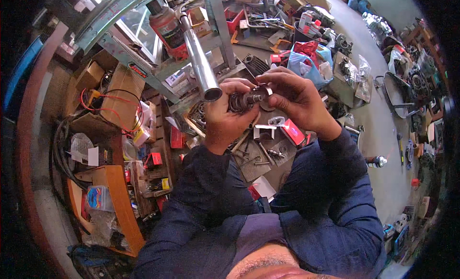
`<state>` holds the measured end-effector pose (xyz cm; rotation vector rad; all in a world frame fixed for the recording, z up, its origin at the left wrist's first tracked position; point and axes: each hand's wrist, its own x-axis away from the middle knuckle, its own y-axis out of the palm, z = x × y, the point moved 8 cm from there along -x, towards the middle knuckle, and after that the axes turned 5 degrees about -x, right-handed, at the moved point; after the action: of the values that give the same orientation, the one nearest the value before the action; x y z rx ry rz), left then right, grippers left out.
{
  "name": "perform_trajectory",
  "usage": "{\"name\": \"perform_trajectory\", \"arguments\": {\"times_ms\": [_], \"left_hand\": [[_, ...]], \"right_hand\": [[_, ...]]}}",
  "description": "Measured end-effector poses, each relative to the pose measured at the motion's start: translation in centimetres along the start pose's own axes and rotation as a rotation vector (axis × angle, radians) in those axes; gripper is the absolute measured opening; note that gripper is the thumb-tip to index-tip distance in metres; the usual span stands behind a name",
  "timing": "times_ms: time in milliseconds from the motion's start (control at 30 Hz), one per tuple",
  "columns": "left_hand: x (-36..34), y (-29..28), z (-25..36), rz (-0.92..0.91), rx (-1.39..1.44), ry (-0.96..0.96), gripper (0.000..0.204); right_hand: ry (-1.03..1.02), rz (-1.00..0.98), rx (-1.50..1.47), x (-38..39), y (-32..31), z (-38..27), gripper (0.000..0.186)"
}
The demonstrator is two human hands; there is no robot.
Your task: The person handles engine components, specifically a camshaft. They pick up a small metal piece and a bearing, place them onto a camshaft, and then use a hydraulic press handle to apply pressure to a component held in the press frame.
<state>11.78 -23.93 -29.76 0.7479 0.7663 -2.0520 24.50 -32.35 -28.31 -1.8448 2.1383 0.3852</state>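
My left hand (221,122) is closed around a dark, greasy metal part with a short shaft (241,102), its narrow end pointing right. Close beside it, my right hand (304,98) pinches a shiny metal ring (265,90) between thumb and fingers, at the shaft's narrow end. Whether the ring sits around the shaft or only next to it, I cannot tell. A bright steel tube (199,61) slants down from above, its open end just over my left hand. Below my hands, an opened red and white box (292,132) lies among small metal parts (276,153).
A press frame (148,77) with coil springs and a red bottle jack (167,32) stands at front left. Cardboard boxes (122,99) and cables crowd the left. Tools (268,21), a blue plastic bag (311,63) and a spray can (376,161) lie around the right side.
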Motion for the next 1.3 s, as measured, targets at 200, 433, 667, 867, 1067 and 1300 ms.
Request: {"name": "perform_trajectory", "arguments": {"times_ms": [200, 433, 667, 867, 1067, 1300], "left_hand": [[0.2, -0.1, -0.5, 0.009, 0.064, -0.093, 0.035], [0.6, 0.5, -1.5, -0.091, 0.391, -0.461, 0.029], [0.3, 0.4, -1.6, -0.018, 0.269, -0.385, 0.018], [0.9, 0.4, -1.9, 0.001, 0.311, -0.56, 0.017], [0.7, 0.1, -2.8, 0.078, 0.495, -0.506, 0.028], [1.0, 0.8, -1.7, 0.0, 0.572, -0.523, 0.038]], "right_hand": [[0.083, -0.023, -0.222, 0.2, -0.1, 1.3, 0.039], [-0.067, -0.001, 0.127, 0.0, -0.3, -0.5, 0.036], [-0.114, -0.054, 0.345, 0.0, 0.6, -1.2, 0.036], [-0.041, 0.031, 0.156, 0.3, -0.2, -0.4, 0.04], [0.278, 0.266, -0.596, 0.9, -0.9, 2.6, 0.034], [0.212, 0.113, -0.087, 0.3, 0.9, 0.7, 0.024]]}}
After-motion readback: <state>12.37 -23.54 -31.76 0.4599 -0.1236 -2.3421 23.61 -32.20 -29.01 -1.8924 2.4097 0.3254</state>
